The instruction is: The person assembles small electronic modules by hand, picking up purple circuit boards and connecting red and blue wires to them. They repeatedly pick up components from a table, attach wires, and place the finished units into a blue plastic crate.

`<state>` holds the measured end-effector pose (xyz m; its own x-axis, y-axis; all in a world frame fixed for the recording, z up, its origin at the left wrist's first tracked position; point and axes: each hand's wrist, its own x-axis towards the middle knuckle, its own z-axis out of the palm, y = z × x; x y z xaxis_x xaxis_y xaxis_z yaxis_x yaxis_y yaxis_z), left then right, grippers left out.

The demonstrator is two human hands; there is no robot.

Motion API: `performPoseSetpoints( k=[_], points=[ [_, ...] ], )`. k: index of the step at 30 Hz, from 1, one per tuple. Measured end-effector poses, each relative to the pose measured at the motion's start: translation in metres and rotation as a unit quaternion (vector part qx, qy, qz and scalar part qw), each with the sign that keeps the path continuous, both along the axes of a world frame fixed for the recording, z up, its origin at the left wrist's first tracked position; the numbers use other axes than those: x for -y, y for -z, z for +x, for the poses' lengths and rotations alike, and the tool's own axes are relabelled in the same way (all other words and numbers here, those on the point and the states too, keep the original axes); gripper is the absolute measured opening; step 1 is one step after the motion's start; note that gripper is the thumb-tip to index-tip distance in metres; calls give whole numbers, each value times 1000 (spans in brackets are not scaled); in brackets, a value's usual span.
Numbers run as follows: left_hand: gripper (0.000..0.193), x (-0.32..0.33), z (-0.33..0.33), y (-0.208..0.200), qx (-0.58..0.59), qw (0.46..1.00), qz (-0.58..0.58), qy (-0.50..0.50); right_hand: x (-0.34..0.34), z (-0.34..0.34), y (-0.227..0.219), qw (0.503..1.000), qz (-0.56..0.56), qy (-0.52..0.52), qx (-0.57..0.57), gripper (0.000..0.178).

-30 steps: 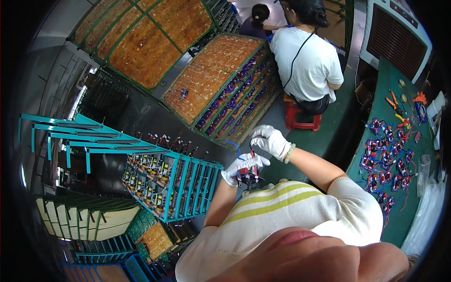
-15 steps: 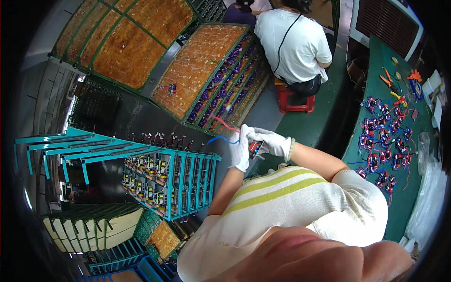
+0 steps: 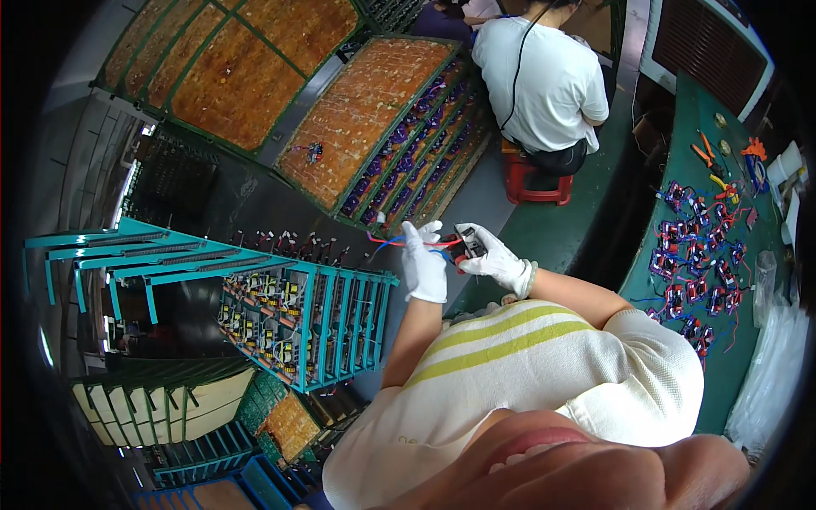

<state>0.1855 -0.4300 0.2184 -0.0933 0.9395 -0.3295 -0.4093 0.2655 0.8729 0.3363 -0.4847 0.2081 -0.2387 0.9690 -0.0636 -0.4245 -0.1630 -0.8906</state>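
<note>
Both my hands wear white gloves and meet in front of my chest. My right hand [image 3: 503, 265] grips a small dark circuit module [image 3: 470, 245], whose upper end sticks out past the thumb and fingers. From the module a red wire [image 3: 450, 241] and a blue wire run across to my left hand [image 3: 424, 270]. Its fingers close around these wires, and their loose ends [image 3: 387, 244] poke out beyond it to the left. The module's lower side is hidden by the right hand.
On the green bench [image 3: 722, 357] at right lie several wired modules [image 3: 693, 246], with pliers [image 3: 704, 151] behind them. A teal rack [image 3: 348, 331] full of circuit boards stands at left. Ahead is a tiered rack [image 3: 374, 110]; a seated person [image 3: 544, 81] in white sits beside it on a red stool [image 3: 535, 183].
My hands have moved slightly apart, and the module now shows more between them. The wires, spread out before, now run across the left hand. The view has shifted slightly.
</note>
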Motion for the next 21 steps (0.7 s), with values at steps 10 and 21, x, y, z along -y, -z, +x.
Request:
performPoseSetpoints(
  k=[10, 21],
  points=[
    [54, -38, -4, 34, 497, 857, -118, -73, -31, -12, 27, 988, -43, 128, -72, 47],
    [61, -19, 21, 11, 329, 942, 45, 41, -9, -7, 21, 970, -161, 81, -166, 33]
  ],
)
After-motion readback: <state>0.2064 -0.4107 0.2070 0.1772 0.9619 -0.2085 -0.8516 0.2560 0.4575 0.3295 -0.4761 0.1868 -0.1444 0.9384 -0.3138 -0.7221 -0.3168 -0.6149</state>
